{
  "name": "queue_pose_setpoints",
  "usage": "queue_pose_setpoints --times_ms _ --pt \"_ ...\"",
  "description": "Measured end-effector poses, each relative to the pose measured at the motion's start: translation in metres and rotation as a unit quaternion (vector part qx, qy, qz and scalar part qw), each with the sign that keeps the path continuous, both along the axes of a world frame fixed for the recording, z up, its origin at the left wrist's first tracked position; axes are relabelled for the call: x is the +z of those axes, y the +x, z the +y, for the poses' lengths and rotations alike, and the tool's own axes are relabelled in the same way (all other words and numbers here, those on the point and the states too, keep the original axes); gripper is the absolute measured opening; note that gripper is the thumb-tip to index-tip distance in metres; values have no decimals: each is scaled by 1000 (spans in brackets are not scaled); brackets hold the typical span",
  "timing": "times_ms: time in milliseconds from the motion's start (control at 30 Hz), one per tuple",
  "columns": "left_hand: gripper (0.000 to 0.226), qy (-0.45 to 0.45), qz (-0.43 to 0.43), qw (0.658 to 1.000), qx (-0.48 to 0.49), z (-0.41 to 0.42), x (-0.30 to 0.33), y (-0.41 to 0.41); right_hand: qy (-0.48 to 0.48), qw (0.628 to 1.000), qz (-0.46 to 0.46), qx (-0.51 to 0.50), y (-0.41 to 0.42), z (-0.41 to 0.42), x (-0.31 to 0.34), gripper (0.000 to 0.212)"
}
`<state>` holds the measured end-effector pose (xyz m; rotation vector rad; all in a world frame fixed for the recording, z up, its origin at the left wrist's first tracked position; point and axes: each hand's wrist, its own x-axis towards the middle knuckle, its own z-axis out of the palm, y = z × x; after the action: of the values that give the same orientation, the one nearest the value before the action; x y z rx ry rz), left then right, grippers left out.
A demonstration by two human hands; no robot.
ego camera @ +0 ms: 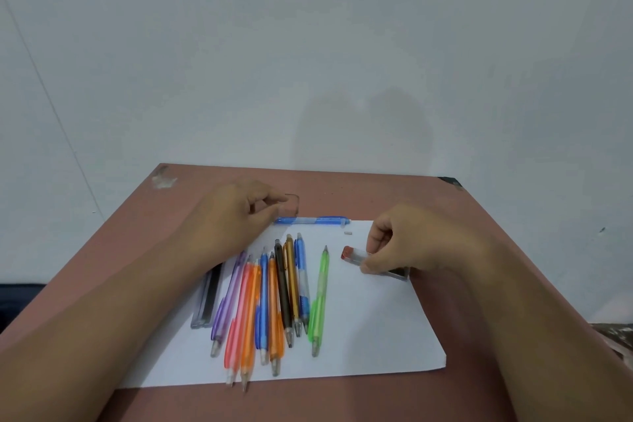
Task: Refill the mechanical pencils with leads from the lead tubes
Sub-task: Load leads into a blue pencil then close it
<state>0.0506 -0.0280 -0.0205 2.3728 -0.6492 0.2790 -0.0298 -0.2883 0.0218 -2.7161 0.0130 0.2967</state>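
Several coloured mechanical pencils (274,301) lie side by side on a white sheet of paper (376,325). One blue pencil (315,220) lies crosswise at the sheet's far edge, its left end under my left hand (236,212). That hand's curled fingertips pinch a small clear case (293,206) just above the blue pencil. My right hand (407,243) pinches a clear lead tube with a red cap (350,253), which lies on the sheet's right edge. A dark lead tube (207,298) lies at the left of the row.
A tiny white piece (347,233) lies on the paper between my hands. The reddish-brown table (479,216) stands against a plain pale wall (308,44), with its far edge just behind my hands.
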Motion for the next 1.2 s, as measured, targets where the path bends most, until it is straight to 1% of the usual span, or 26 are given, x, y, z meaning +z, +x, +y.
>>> queue_pose_setpoints --times_ms 100,200,300,400,500,600,667,833,900,967,1000,1067,1133,1200 --pt "18 -40 -21 997 -64 -1 3 -9 43 998 -38 1 1 1 -5 18" --pt "28 -48 -25 991 -123 -5 7 -20 104 988 -111 6 3 6 -11 17" --pt "37 -46 -21 986 -161 -11 8 -26 160 975 -154 28 4 15 -14 17" --pt "30 -56 -3 987 -153 -13 8 -27 183 967 -170 46 4 19 -17 17" --pt "18 -107 39 984 -139 -13 9 -29 204 960 -184 42 4 22 -19 18" --pt "32 -142 68 979 -130 -14 10 -30 242 951 -187 42 3 25 -20 19" --pt "34 -153 69 977 -132 -12 9 -28 260 945 -194 51 3 26 -20 18" --pt "37 -186 76 975 -98 -12 9 -26 243 942 -216 82 3 26 -21 22" --pt "34 -201 89 972 -81 -14 9 -28 198 947 -234 101 5 25 -22 28" --pt "28 -236 119 962 -68 -16 10 -30 150 949 -252 117 8 24 -25 34" --pt "25 -256 145 954 -62 -17 11 -31 135 948 -264 119 9 23 -26 36" --pt "19 -293 227 927 -60 -18 14 -34 120 939 -300 121 12 21 -29 38" --pt "19 -314 310 895 -65 -21 17 -36 106 927 -337 127 16 19 -32 39" --pt "20 -330 373 865 -61 -23 18 -37 86 916 -368 137 19 18 -35 39"
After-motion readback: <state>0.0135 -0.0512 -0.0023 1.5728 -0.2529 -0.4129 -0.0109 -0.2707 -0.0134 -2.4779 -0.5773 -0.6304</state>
